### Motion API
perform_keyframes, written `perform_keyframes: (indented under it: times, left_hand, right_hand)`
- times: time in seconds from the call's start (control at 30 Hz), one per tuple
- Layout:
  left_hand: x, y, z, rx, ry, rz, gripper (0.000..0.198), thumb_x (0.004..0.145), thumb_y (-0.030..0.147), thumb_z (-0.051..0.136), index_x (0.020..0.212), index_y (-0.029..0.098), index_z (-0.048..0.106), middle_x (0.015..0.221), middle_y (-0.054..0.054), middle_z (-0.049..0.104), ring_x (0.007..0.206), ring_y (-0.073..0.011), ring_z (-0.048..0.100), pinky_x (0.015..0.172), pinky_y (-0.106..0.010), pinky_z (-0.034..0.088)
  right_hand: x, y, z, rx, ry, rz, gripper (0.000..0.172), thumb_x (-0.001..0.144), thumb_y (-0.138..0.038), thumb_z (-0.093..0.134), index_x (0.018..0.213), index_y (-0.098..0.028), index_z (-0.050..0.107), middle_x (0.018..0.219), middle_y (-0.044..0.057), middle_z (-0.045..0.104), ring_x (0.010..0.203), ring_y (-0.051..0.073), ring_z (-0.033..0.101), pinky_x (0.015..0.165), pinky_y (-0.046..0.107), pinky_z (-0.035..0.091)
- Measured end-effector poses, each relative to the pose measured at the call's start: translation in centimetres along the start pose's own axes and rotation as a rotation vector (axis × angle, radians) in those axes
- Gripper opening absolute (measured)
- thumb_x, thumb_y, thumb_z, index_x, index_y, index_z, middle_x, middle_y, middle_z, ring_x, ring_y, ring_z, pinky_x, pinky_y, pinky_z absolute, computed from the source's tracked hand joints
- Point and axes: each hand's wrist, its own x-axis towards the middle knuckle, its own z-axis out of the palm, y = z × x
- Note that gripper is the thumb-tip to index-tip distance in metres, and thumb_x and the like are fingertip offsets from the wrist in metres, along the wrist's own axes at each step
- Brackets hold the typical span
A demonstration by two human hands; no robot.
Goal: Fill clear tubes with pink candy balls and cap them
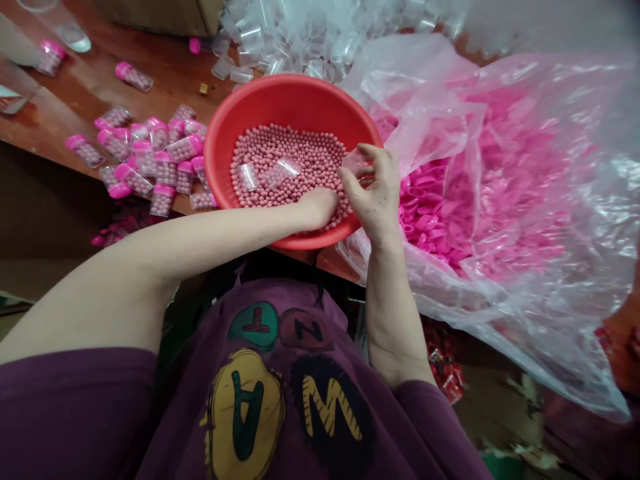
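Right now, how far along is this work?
Done: filled tubes with pink caps lie on the wooden table. In hand: the right hand holds a clear tube; the left hand is in the pink beads in the red basin. Remaining: a heap of clear tubes and pink caps in a plastic bag.

Basin [280, 100]: red plastic, smooth, glossy. Within it: pink beads [300, 153], matt, and clear plastic tubes [249, 177], glossy. Right of it: thin translucent plastic bag [565, 320], glossy. Left of it: varnished wood tabletop [170, 87], glossy.

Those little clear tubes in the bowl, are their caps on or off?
Off: the small clear plastic tube lying on round pink beads in the red plastic basin shows no cap.
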Motion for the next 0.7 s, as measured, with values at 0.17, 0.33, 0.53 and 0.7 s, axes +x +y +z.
perform_keyframes:
  times: [0.17,0.33,0.53,0.7]
  left_hand:
    - [-0.7,1.0,-3.2,-0.306,-0.011,-0.095,0.025,0.077,-0.005,0.074,0.067,0.016,0.067,0.066,0.0,0.063,0.07,-0.0157,0.062,0.083,-0.031,0.053]
    - [-3.8,0.8,-6.4,-0.867,-0.015,-0.16,0.028,0.078,-0.013,0.069,0.09,0.011,0.076,0.085,-0.001,0.075,0.079,-0.0089,0.067,0.084,-0.024,0.05]
    - [-7.3,0.0,-6.5,-1.159,-0.048,-0.155,0.035,0.085,-0.005,0.062,0.113,0.015,0.068,0.091,0.0,0.072,0.078,-0.0142,0.072,0.077,-0.031,0.058]
    - [-8.2,0.4,-6.2,-1.205,0.126,-0.14,0.044,0.086,-0.005,0.057,0.123,0.013,0.07,0.094,-0.002,0.073,0.076,-0.0116,0.069,0.069,-0.024,0.055]
  right_hand:
    - [0.4,1.6,0.0,0.098,0.044,0.084,0.065,0.111,-0.068,0.056,0.164,-0.032,0.047,0.152,0.017,0.063,0.105,0.022,0.073,0.093,0.044,0.068]
    - [0.3,0.3,-0.6,0.127,0.026,0.008,0.05,0.112,-0.05,0.058,0.157,-0.029,0.058,0.157,0.015,0.064,0.114,0.024,0.074,0.1,0.046,0.067]
    - [-0.1,-4.4,-1.4,0.05,-0.122,-0.119,0.039,0.108,-0.023,0.05,0.137,-0.022,0.076,0.132,0.013,0.079,0.124,0.026,0.075,0.114,0.046,0.06]
    - [1.8,-7.9,-0.7,-0.5,-0.791,0.041,0.035,0.104,-0.02,0.055,0.119,-0.01,0.084,0.123,0.023,0.084,0.117,0.034,0.079,0.103,0.044,0.061]
